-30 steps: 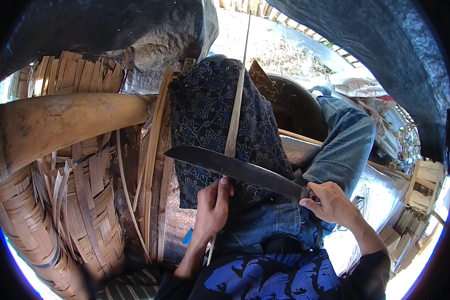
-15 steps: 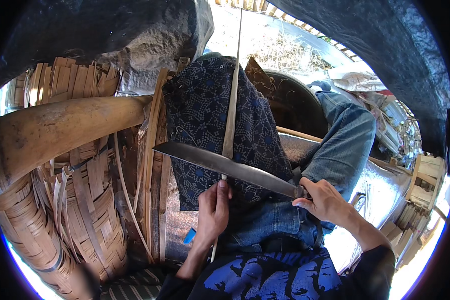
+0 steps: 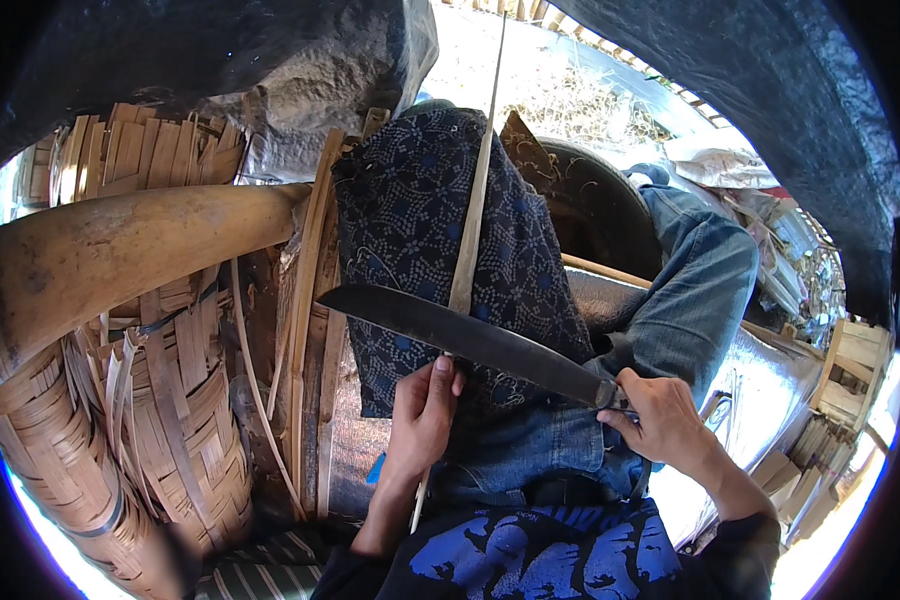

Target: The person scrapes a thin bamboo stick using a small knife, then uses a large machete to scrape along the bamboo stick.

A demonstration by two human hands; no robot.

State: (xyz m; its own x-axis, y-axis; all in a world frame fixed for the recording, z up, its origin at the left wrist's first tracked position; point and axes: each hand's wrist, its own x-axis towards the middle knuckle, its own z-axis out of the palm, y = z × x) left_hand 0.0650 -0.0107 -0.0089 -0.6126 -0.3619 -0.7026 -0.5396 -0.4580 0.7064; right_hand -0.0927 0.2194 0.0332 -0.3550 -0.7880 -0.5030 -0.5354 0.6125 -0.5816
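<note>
A long pale bamboo strip runs from beyond my knees back toward my body. My left hand pinches it between thumb and fingers, close to my lap, and its tail end shows below that hand. In my right hand is the handle of a large machete. Its dark, broad blade lies across the strip, just ahead of my left fingers, with the tip pointing left. Under both, a dark blue patterned cloth covers my leg.
Woven bamboo baskets stand at the left, with a thick bamboo pole crossing over them. Upright wooden slats border the cloth. A dark round tub sits beyond my jeans. Dark plastic sheeting hangs overhead.
The machete blade has rolled, so its face now looks darker and broader. My right hand has moved slightly right and down. The left hand keeps its pinch on the strip.
</note>
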